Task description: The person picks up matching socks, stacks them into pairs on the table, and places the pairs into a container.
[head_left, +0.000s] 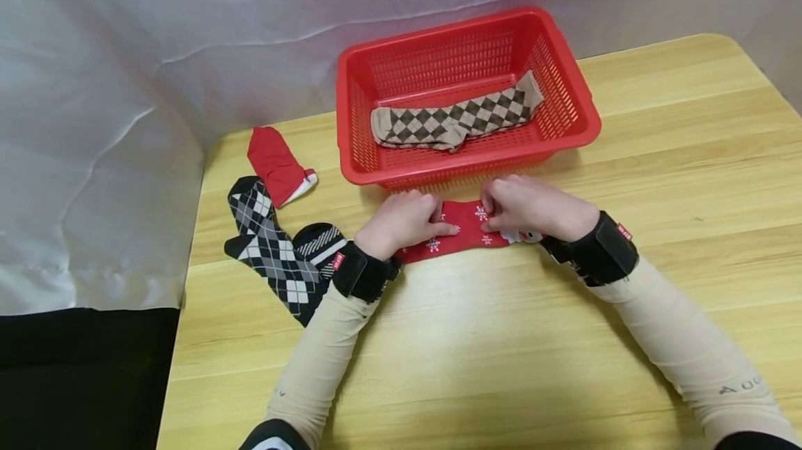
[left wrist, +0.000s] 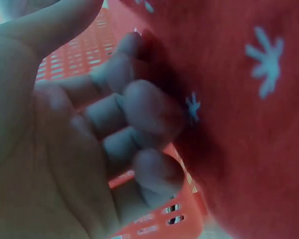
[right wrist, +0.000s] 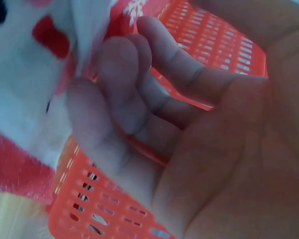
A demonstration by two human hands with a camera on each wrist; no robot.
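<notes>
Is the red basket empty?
No, a brown and beige diamond-patterned sock lies inside the red basket.

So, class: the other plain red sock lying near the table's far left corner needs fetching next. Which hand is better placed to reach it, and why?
Probably the left hand. It rests on the left end of the red snowflake sock, on the plain red sock's side. The right hand would have to cross over it.

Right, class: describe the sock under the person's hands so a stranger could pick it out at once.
Start at the red slotted plastic basket on the pale wooden table. Directly in front of its near wall lies the red fabric sock with white snowflakes, under both hands. The other socks are diamond-patterned or plain red; only this one has snowflakes.
</notes>
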